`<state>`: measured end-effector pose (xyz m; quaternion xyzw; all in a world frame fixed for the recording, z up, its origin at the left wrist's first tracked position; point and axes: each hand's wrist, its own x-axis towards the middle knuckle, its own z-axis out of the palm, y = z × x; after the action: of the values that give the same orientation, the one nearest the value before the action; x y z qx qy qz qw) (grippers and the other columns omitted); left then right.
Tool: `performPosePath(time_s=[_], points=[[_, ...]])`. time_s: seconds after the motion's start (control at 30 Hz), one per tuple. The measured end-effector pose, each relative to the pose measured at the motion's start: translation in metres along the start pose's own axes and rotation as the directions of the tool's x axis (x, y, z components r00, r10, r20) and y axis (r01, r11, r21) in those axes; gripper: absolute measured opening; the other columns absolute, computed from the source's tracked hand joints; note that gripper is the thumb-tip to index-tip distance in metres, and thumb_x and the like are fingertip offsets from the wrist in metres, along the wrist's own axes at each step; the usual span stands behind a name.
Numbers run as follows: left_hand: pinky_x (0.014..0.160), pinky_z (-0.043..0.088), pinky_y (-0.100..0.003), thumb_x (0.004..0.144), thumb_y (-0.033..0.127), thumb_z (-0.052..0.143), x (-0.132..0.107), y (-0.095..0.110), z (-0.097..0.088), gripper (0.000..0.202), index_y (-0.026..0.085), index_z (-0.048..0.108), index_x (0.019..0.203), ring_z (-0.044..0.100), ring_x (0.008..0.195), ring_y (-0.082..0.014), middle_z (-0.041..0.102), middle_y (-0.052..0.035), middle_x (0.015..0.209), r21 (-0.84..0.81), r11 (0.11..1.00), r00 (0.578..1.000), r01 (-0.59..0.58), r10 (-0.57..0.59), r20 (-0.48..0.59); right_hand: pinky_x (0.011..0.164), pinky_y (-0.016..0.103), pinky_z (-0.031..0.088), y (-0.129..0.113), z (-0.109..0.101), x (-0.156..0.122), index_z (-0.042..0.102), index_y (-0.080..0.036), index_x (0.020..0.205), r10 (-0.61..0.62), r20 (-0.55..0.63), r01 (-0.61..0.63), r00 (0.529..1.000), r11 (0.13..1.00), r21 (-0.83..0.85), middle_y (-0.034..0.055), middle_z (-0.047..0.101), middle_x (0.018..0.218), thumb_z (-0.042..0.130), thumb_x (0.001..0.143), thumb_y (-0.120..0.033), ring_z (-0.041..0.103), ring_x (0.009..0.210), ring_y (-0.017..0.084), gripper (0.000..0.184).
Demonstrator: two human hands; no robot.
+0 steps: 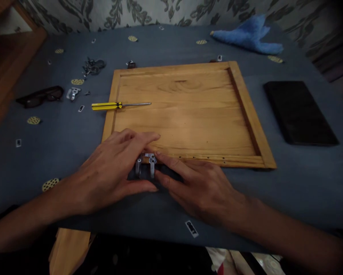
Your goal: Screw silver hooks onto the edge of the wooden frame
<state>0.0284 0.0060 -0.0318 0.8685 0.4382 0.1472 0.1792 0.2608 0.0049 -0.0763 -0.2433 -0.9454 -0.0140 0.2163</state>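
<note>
from above, we look down on a blue-grey counter [305,179], where two bare hands meet at the near edge of a framed wooden panel [182,118] lying flat. between them, left of the middle of that edge, is a silver metal fitting [152,168], its two prongs pointing towards us. the left hand [108,168] arches around it, thumb and forefinger wide apart; we cannot tell whether its hidden fingers press on the metal. the right hand [202,181] is narrow, forefinger and thumb close together at the fitting's right side, but we cannot tell how firmly it grips. a row of small holes [208,157] runs along the edge to the right

we judge the step in hand to be lining the fitting up on the edge. the next move, we think, calls for keeping it square and steady with one hand, freeing the other for the yellow screwdriver [108,106], which rests across the panel's left side. a second fitting [73,93] and a small screw [87,93] lie further left, near dark sunglasses [41,97]
</note>
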Motion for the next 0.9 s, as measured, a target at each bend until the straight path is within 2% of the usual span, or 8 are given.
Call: performPosePath(time_s=[0.1,0.17,0.23,0.37,0.47,0.53,0.73,0.9], points=[[0.093,0.051,-0.035,0.095,0.048,0.052,0.002,-0.003,-0.008,0.048,0.023,0.045,0.135,0.063,0.107,-0.0206,0.067,-0.0046,0.112,-0.036,0.999,0.998,0.018,-0.02,-0.06,0.059,0.032,0.055,0.0,-0.001,0.0,0.069,-0.018,0.109,-0.009,0.007,0.009,1.0,1.0,-0.008,0.0147,0.068,0.125,0.039,0.098,-0.014,0.067,0.07,0.017,0.032],[0.091,0.05,-0.031,0.1,0.036,0.044,0.004,-0.007,-0.011,0.035,0.022,0.047,0.132,0.066,0.101,-0.0167,0.069,-0.0025,0.105,-0.078,0.994,0.996,0.07,-0.074,-0.058,0.059,0.032,0.055,0.0,-0.002,0.0,0.069,-0.017,0.11,-0.014,0.021,0.014,1.0,1.0,-0.01,0.0151,0.068,0.125,0.038,0.098,-0.014,0.067,0.071,0.017,0.033],[0.088,0.05,-0.03,0.1,0.03,0.039,0.004,-0.011,-0.011,0.033,0.022,0.046,0.132,0.067,0.096,-0.0149,0.069,-0.0015,0.1,-0.119,0.988,0.995,0.094,-0.099,-0.032,0.057,0.032,0.054,0.0,-0.003,0.001,0.069,-0.017,0.109,-0.015,0.038,0.016,0.999,1.0,-0.008,0.016,0.068,0.125,0.038,0.098,-0.014,0.067,0.069,0.017,0.034],[0.085,0.051,-0.028,0.098,0.04,0.049,0.002,-0.014,-0.012,0.041,0.027,0.043,0.136,0.068,0.097,-0.0147,0.069,-0.0007,0.106,-0.192,0.978,0.997,0.081,-0.077,0.028,0.055,0.032,0.054,0.0,-0.005,0.002,0.069,-0.017,0.109,-0.016,0.038,0.016,0.999,1.0,-0.013,0.0163,0.069,0.122,0.035,0.099,-0.014,0.066,0.066,0.017,0.035],[0.092,0.052,-0.03,0.086,0.056,0.064,-0.001,-0.015,-0.012,0.065,0.029,0.04,0.14,0.065,0.109,-0.019,0.066,-0.0018,0.118,-0.175,0.984,0.998,0.036,-0.025,0.064,0.056,0.031,0.054,0.0,-0.005,0.0,0.067,-0.016,0.112,-0.025,0.031,0.025,0.999,1.0,-0.003,0.0166,0.068,0.124,0.037,0.099,-0.016,0.066,0.068,0.017,0.032],[0.098,0.051,-0.034,0.083,0.059,0.066,-0.002,-0.014,-0.011,0.072,0.029,0.038,0.142,0.062,0.115,-0.022,0.065,-0.0033,0.123,-0.127,0.992,0.997,0.002,0.008,0.079,0.058,0.032,0.053,0.0,-0.004,0.0,0.066,-0.016,0.112,-0.017,0.033,0.017,0.999,1.0,0.013,0.0162,0.066,0.128,0.04,0.098,-0.017,0.065,0.069,0.016,0.029],[0.098,0.052,-0.04,0.086,0.056,0.061,-0.005,-0.01,-0.005,0.067,0.032,0.036,0.144,0.06,0.116,-0.026,0.062,-0.0056,0.127,-0.076,0.997,0.996,0.007,0.0,0.087,0.058,0.033,0.053,-0.001,-0.004,-0.001,0.064,-0.017,0.11,-0.01,0.051,0.009,0.999,1.0,0.021,0.0159,0.064,0.131,0.049,0.098,-0.027,0.065,0.07,0.017,0.022],[0.093,0.054,-0.04,0.088,0.055,0.06,-0.005,-0.005,-0.002,0.065,0.03,0.034,0.143,0.06,0.113,-0.0247,0.062,-0.0054,0.125,-0.06,0.998,0.995,0.03,-0.024,0.1,0.06,0.036,0.056,-0.001,-0.006,0.001,0.064,-0.016,0.109,-0.01,0.062,0.008,0.998,1.0,0.028,0.0181,0.064,0.132,0.047,0.099,-0.027,0.068,0.073,0.02,0.023]])
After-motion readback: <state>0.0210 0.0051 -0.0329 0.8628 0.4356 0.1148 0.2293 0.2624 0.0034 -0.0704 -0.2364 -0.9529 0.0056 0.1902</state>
